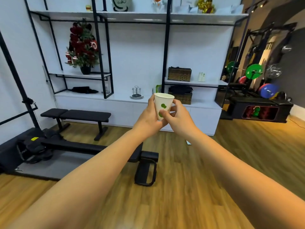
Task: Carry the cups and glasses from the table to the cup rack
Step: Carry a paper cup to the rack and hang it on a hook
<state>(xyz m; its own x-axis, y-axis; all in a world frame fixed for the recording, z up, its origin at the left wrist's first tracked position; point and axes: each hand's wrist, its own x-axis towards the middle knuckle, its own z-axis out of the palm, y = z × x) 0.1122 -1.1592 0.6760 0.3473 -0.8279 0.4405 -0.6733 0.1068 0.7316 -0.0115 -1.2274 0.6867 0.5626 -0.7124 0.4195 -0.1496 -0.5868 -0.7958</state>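
Observation:
A white paper cup (163,101) with green leaf prints is held upright in front of me, above the wooden floor. My left hand (149,116) grips its left side and bottom. My right hand (179,115) pinches its lower right side. Both arms are stretched forward. Beyond the cup, a small metal cup rack (136,92) on a round base stands on the white counter (118,96) of the shelf unit, with nothing hanging on it. The table is not in view.
Two black weight benches (76,115) stand on the left between me and the counter. Wicker baskets (179,74) sit on the shelves to the right of the rack. Gym weights (254,71) fill the far right. A flower arrangement (82,47) stands on a shelf at left.

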